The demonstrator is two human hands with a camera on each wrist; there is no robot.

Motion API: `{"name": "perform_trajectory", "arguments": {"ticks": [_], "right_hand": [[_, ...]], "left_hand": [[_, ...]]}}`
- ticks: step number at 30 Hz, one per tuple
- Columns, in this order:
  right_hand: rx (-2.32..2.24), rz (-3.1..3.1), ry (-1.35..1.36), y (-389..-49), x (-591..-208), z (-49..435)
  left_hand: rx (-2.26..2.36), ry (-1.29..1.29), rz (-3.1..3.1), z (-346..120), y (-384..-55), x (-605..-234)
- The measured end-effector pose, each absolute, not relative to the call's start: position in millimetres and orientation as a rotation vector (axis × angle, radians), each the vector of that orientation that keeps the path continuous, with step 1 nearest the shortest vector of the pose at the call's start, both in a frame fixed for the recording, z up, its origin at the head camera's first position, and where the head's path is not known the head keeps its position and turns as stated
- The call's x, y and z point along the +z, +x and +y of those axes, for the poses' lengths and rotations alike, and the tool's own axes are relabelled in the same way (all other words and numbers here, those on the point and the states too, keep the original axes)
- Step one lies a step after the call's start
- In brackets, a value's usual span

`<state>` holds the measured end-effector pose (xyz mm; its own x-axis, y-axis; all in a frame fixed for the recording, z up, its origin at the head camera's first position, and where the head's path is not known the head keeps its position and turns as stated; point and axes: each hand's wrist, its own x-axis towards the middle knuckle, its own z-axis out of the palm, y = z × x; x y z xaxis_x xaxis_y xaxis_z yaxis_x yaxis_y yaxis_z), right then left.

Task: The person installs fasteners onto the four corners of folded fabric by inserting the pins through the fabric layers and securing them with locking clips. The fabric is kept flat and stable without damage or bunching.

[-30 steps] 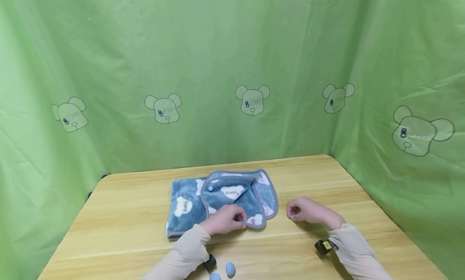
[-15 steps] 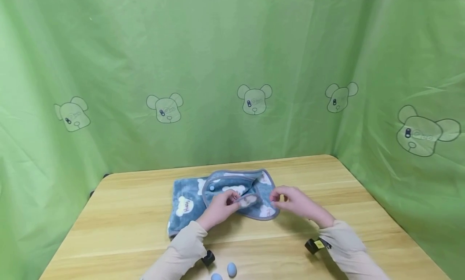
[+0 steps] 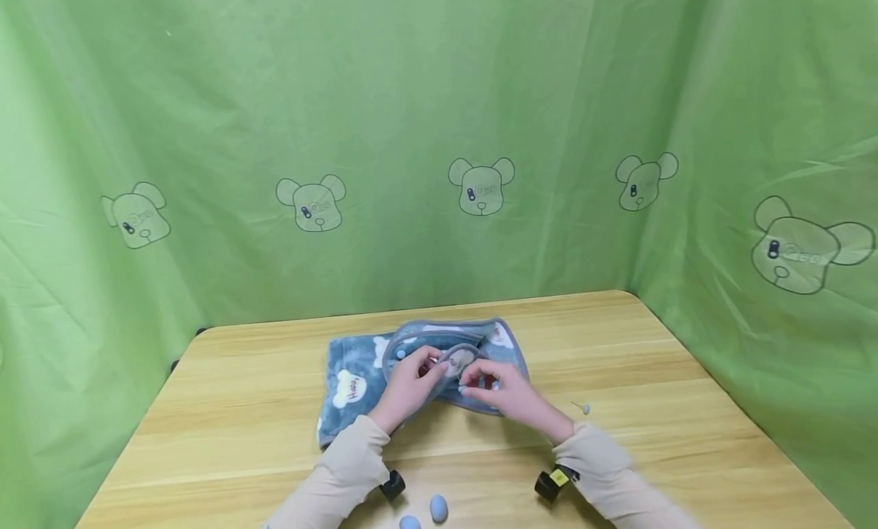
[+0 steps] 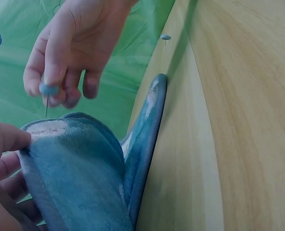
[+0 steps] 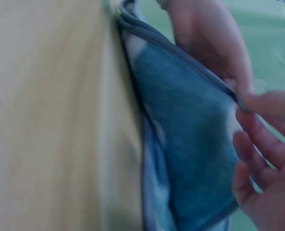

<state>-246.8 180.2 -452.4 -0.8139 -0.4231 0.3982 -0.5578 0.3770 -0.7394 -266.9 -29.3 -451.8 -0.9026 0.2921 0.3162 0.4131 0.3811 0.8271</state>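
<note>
A folded blue fleece blanket (image 3: 350,392) with white bear-head prints and grey piping lies on the table, its right-hand layers turned back. My left hand (image 3: 408,388) pinches a lifted corner of it between thumb and fingers. In the left wrist view my right hand (image 4: 77,53) pinches a blue-headed pin (image 4: 48,89) whose thin needle points down just above the folded edge. The right wrist view has both hands meeting at the piped edge (image 5: 181,55). A round blue head (image 3: 401,354) sits on the blanket left of my left hand.
Another blue-headed pin (image 3: 585,408) lies on the wooden table (image 3: 658,437), right of my right hand. Two blue egg-shaped pieces (image 3: 439,508) are near the front edge. A green curtain (image 3: 384,262) stands behind and beside the table.
My left hand has raised the near blanket corner and folded it up. My right hand has moved left from the bare table to that corner. A pin now shows on the table at right.
</note>
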Motion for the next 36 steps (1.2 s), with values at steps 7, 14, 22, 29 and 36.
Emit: {"name": "perform_trajectory", "arguments": {"ticks": [7, 14, 22, 29, 36], "right_hand": [[1.359, -2.449, 0.748, -246, -459, 166], [1.343, -2.409, 0.744, -245, -461, 162], [1.217, -2.357, 0.731, -249, -465, 158], [1.079, -2.317, 0.626, -251, -464, 156], [1.024, -2.417, 0.579, -252, -462, 160]], "left_hand": [[-1.549, -0.627, -2.505, -28, -266, -453], [-1.546, -0.665, -2.488, -27, -265, -453], [-1.562, -0.692, -2.477, -26, -265, -454], [-1.555, -0.705, -2.5, -27, -263, -451], [-1.512, -0.766, -2.494, -26, -261, -452]]}}
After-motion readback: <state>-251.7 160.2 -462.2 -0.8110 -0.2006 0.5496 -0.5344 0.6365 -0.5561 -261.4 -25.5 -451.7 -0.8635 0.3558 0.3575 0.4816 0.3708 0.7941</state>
